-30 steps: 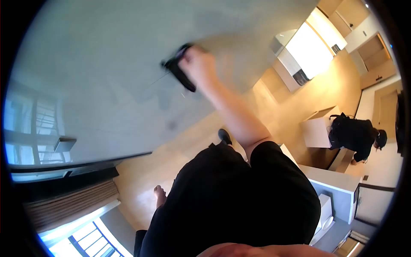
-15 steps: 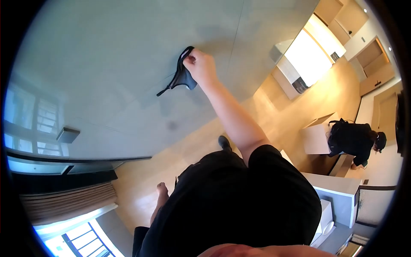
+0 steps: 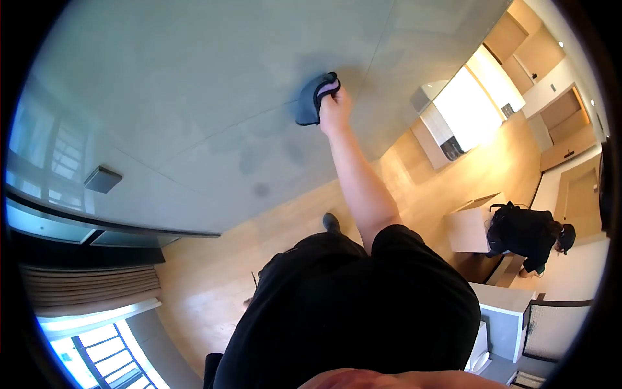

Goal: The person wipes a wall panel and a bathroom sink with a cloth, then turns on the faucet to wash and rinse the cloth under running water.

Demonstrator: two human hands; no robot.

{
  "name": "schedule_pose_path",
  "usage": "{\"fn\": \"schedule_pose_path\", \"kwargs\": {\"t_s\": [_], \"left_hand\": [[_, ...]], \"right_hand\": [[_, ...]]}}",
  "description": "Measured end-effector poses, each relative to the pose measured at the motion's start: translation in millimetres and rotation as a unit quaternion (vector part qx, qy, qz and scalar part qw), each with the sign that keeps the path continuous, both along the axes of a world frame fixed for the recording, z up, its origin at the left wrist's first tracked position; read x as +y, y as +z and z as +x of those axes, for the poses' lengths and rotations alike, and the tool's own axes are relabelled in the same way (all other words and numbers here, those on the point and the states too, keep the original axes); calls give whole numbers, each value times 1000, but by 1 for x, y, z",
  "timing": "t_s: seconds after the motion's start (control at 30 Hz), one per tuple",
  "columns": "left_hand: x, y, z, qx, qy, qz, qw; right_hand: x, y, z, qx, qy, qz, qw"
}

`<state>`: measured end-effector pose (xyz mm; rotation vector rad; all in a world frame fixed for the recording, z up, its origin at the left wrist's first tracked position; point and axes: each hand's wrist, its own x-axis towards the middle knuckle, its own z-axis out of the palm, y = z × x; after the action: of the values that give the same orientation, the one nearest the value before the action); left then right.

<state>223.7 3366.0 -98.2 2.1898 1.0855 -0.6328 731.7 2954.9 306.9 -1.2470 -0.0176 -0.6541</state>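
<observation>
My right hand (image 3: 335,111) is stretched out over a large glossy grey panel surface (image 3: 220,78). Its fingers are closed on a dark grey cloth (image 3: 310,104) with a black edge, and a lilac patch shows near the fingers. The cloth lies bunched against the panel, where its shadow or reflection shows. Of my left hand (image 3: 247,303) only a sliver appears beside my dark clothing; its fingers are hidden. Faint darker smudges mark the panel below the cloth.
A grey block-like fitting (image 3: 103,179) sits on the panel at left. At right a person in black (image 3: 521,230) bends over a ledge near a pale box-shaped unit (image 3: 470,230). A white cabinet (image 3: 502,305) stands close on my right. A window (image 3: 107,353) is at lower left.
My right hand has moved right across the panel with the cloth. The cloth, hanging with a trailing strip before, is now bunched flatter against the surface. My left hand has gone mostly behind my body.
</observation>
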Motion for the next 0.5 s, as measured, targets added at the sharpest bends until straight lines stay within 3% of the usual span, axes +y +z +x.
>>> {"fn": "schedule_pose_path", "kwargs": {"t_s": [0.03, 0.07, 0.1, 0.27, 0.33, 0.37, 0.43, 0.5], "left_hand": [[-1, 6, 0, 7, -12, 6, 1000], [0, 11, 0, 14, -21, 11, 1000], [0, 19, 3, 19, -28, 15, 999], [14, 30, 28, -6, -10, 22, 1000], [21, 9, 41, -46, 188, -105, 976], [22, 5, 50, -67, 287, -151, 944], [14, 34, 84, -120, 221, -166, 954], [-8, 57, 120, -160, 250, -168, 940]], "right_hand": [[2, 2, 0, -2, -2, 2, 1000], [4, 0, -4, -42, 132, 128, 982], [4, -2, -6, -80, 260, 250, 929], [11, 14, -21, -30, 362, 342, 867], [11, 22, -36, -31, 477, 311, 822], [10, 23, -39, -29, 475, 313, 822], [8, 21, -44, -24, 527, 291, 798], [12, 13, -50, -15, 511, 344, 787]]}}
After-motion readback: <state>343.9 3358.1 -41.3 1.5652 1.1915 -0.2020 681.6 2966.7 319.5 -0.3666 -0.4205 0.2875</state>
